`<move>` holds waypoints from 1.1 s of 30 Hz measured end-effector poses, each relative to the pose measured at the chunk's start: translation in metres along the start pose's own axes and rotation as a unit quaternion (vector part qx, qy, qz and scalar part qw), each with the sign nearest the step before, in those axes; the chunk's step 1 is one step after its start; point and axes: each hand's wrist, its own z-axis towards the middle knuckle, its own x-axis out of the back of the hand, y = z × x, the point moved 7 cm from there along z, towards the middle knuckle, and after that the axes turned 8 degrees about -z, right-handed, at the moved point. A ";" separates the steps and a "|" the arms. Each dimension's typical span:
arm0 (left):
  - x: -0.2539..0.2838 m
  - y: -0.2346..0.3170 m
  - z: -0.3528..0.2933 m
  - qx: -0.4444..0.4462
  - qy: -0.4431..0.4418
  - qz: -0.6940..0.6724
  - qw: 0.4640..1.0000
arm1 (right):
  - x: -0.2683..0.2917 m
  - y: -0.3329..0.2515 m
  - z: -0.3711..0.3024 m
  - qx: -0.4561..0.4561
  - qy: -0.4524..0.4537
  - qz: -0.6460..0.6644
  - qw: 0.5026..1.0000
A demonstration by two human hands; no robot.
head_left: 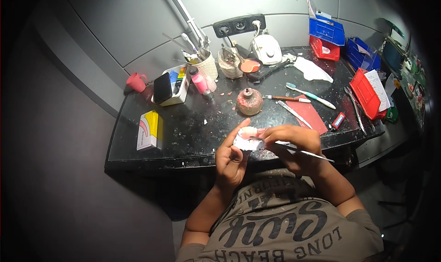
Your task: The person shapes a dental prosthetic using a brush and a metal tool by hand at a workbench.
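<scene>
Left hand [228,162] cupped upright; right hand [297,144] pinching beside it; forearms [206,211] angled inward.

Right hand [297,145] hiding part of slim tool [316,156]; glare washing out white-and-pink piece [247,145], its details being too small to tell; top edge cutting off white rail [182,8], bottom edge cropping shirt [294,236]

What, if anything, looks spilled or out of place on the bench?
Pink crumbs and a white scrap litter the black benchtop left of the round pot. A toothbrush lying by the pink sheet also seems odd among work tools, though it may belong there.
</scene>
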 end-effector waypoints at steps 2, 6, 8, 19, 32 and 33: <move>-0.003 0.001 0.000 -0.003 -0.007 -0.006 1.000 | -0.003 -0.003 -0.001 0.006 -0.005 -0.023 1.000; -0.002 0.001 -0.001 0.000 -0.015 -0.001 1.000 | -0.006 -0.008 -0.001 0.028 0.003 -0.066 0.997; -0.002 0.001 -0.002 -0.003 -0.015 0.003 1.000 | -0.007 -0.008 -0.001 0.034 0.010 -0.077 0.996; -0.005 0.001 -0.003 -0.006 -0.011 -0.001 1.000 | -0.012 -0.005 -0.002 0.048 0.002 -0.073 0.996; -0.003 0.001 -0.002 -0.005 0.000 0.002 1.000 | -0.015 0.001 -0.004 0.050 -0.008 -0.080 0.996; -0.003 0.001 -0.002 -0.005 0.000 0.002 1.000 | -0.015 0.001 -0.004 0.049 -0.012 -0.083 0.995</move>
